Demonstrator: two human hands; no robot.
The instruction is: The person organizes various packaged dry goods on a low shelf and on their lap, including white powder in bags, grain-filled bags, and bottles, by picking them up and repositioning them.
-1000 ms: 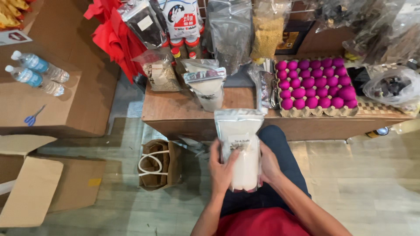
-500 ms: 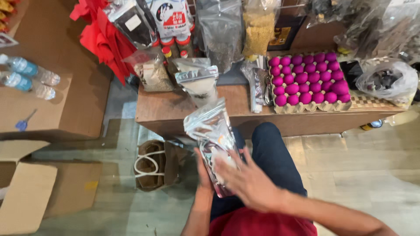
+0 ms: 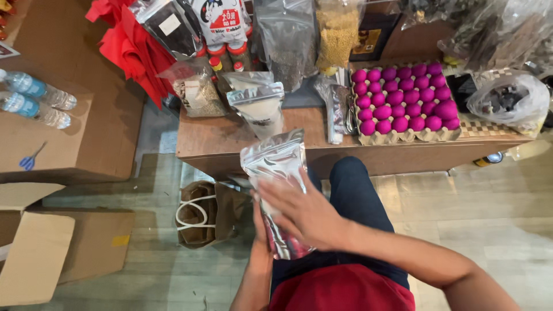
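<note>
A silver foil pouch (image 3: 275,167) stands tilted over my lap, its shiny side facing the camera. My right hand (image 3: 302,212) lies flat across the front of the pouch, fingers spread. My left hand (image 3: 259,222) is mostly hidden behind the pouch and grips it from underneath and behind. Ahead of me on a low wooden bench (image 3: 207,141) stand two more filled pouches (image 3: 259,109) with white contents.
A tray of bright pink eggs (image 3: 403,103) sits on the bench to the right, with bagged goods behind it and a plastic bag (image 3: 507,101) far right. A brown paper bag (image 3: 201,213) stands on the floor to my left. Cardboard boxes (image 3: 69,132) with water bottles (image 3: 37,98) fill the left side.
The pouch has been turned from its white clear side to its silver side and tilted left. My right hand moved from the pouch's edge to lie flat across its front.
</note>
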